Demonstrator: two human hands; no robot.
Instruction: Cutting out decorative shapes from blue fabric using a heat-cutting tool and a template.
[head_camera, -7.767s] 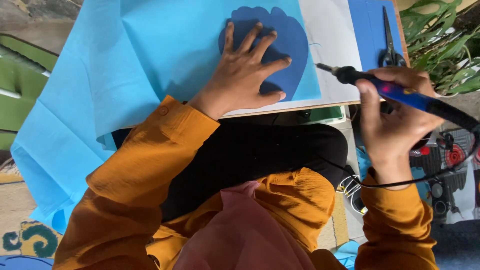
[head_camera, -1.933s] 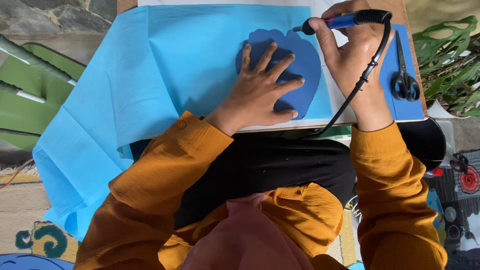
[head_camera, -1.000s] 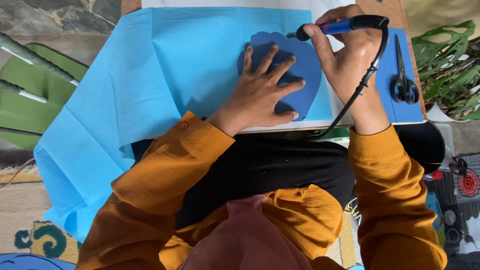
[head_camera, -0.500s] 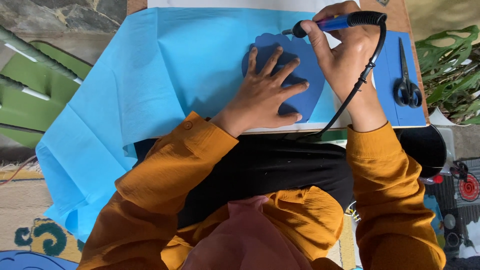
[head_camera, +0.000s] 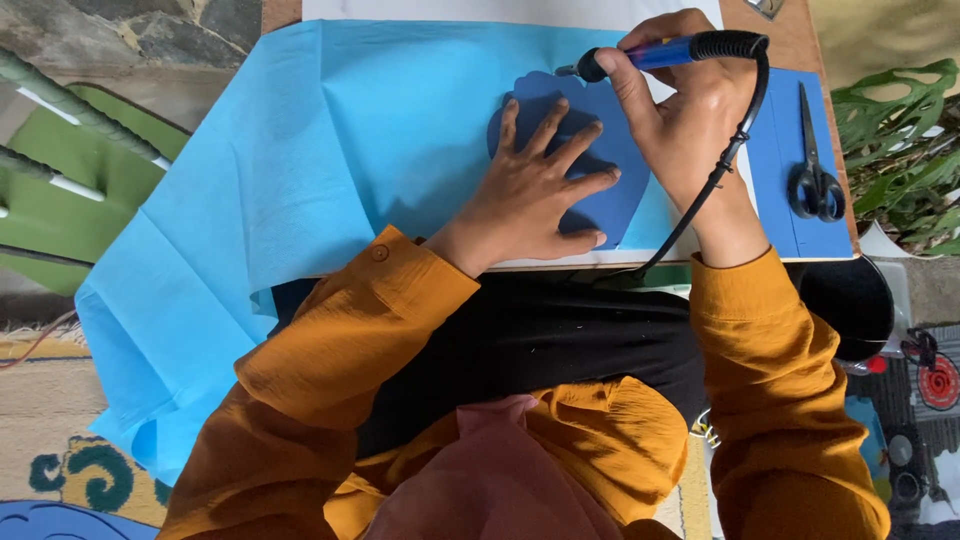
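My left hand (head_camera: 535, 195) lies flat with fingers spread on a dark blue scalloped shape (head_camera: 600, 140) that rests on a light blue fabric sheet (head_camera: 340, 150). My right hand (head_camera: 685, 110) grips a soldering iron (head_camera: 665, 52) with a blue and black handle. Its metal tip touches the upper edge of the dark blue shape, just above my left fingertips. A black cord (head_camera: 720, 170) runs from the handle down over my right wrist. Both sleeves are mustard orange.
The work lies on a wooden board (head_camera: 790, 30) on a table. Black scissors (head_camera: 815, 170) rest on a dark blue sheet (head_camera: 800, 215) at the right. The fabric hangs off the left edge. Green chair parts (head_camera: 60, 190) stand left, plant leaves (head_camera: 900, 140) right.
My right hand carried the soldering iron from the table's right side up to the top edge of the dark blue shape, and its tip has since crept leftward. My left hand stayed pressed down.
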